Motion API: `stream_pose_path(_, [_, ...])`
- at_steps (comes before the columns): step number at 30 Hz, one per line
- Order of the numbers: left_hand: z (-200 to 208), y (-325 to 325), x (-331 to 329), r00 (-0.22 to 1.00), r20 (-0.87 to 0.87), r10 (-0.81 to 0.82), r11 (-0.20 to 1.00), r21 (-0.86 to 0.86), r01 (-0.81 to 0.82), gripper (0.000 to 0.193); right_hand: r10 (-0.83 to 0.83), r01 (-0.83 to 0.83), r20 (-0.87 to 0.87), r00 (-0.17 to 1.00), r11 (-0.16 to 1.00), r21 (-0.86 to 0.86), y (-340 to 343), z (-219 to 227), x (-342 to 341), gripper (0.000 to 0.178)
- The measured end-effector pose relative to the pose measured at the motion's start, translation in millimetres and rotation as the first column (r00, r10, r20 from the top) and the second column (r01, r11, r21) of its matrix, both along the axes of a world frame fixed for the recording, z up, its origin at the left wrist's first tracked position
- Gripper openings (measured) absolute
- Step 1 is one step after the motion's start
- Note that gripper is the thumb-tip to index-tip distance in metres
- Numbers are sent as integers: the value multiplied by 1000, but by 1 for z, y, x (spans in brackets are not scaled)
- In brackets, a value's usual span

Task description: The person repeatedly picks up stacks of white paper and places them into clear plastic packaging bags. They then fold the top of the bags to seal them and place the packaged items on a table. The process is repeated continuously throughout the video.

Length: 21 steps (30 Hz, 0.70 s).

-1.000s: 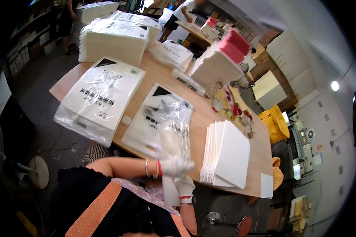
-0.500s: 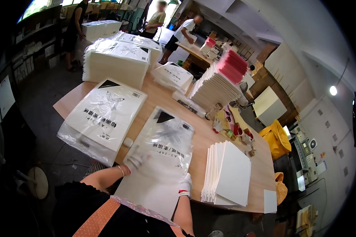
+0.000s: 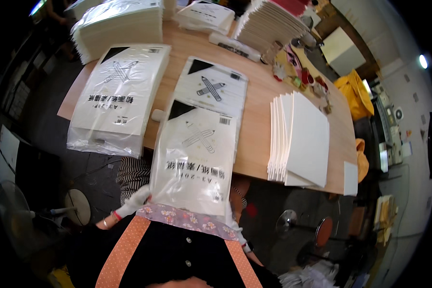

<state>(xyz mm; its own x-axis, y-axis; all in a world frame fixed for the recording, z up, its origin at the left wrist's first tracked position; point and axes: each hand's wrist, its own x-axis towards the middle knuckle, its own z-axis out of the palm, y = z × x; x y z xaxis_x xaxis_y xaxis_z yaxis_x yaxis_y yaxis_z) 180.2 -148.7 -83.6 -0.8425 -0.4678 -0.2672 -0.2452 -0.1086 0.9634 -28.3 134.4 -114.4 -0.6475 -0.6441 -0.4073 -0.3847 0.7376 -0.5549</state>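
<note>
A clear printed bag with a white paper pack (image 3: 197, 158) inside lies across the table's near edge, its lower end against my apron. My left hand (image 3: 138, 200), in a white glove, closes on the pack's lower left corner. At the lower right corner is my gloved right hand (image 3: 236, 228), its fingers mostly hidden by the pack and the apron. Beneath the pack, and showing beyond it, lies another clear printed bag (image 3: 210, 86) with a crossed-pencils picture. To the left, a stack of filled bags (image 3: 117, 96) overhangs the table edge.
White sheet bundles (image 3: 302, 139) stand fanned on the right of the wooden table (image 3: 254, 144). Farther back are a tall paper stack (image 3: 269, 24), a rolled plastic bundle (image 3: 235, 47), a glass jar (image 3: 272, 52) and bagged paper (image 3: 117, 29). A stool (image 3: 323, 230) stands at lower right.
The paper pack has come toward me, and the sheets now sit inside the bag. Both hands have moved down to its near corners. My view has tilted downward.
</note>
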Motion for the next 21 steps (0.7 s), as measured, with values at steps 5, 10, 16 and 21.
stream_pose_path(5, [-82, -22, 14, 938, 344, -38, 588, 767, -257, 36, 474, -469, 258, 842, 879, -81, 12, 54, -44, 56])
stream_pose_path(10, [-260, -96, 39, 992, 33, 123, 917, 378, -126, 39, -578, 515, 1, 816, 726, -455, 133, 164, -341, 24])
stream_pose_path(16, [-232, -59, -6, 924, 231, 304, 889, 280, -362, 26, -909, 805, -222, 353, 416, -424, 253, 216, -368, 18])
stream_pose_path(21, [-88, -17, 11, 959, -106, 264, 694, 711, -113, 39, -682, 601, -338, 648, 731, -323, 109, 148, -241, 20])
